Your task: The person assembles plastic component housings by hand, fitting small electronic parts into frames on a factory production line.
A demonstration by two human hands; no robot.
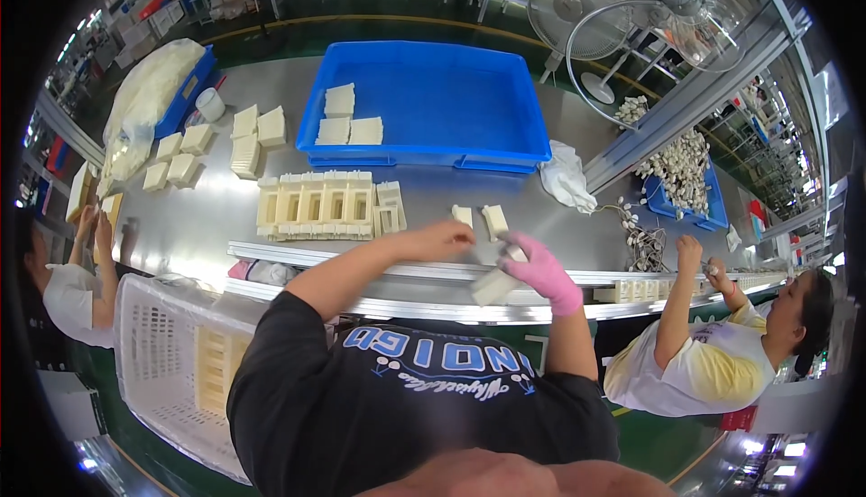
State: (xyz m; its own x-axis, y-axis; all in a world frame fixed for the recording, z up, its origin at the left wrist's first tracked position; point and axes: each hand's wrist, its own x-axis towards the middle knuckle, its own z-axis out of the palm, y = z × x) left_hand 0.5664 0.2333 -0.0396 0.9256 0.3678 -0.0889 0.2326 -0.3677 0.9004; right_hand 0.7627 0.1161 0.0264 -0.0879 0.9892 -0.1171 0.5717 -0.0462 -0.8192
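Shirt (424, 434): black and loose, covering the person's chest and shoulders
Left sleeve (280, 344): short, the same black, ending around the elbow
Right sleeve (582, 398): also short and black, wide at its opening
Big lettering (437, 348): a row of chunky blue and white block capitals across the chest
Script (456, 385): a line of flowing white writing alongside the capitals
Small drawings (388, 368): white rounded shapes on stems, too small to name
Right hand (543, 273): pink glove reaching the wrist
Left hand (440, 241): ungloved

Cream oblong piece (493, 288), held tilted
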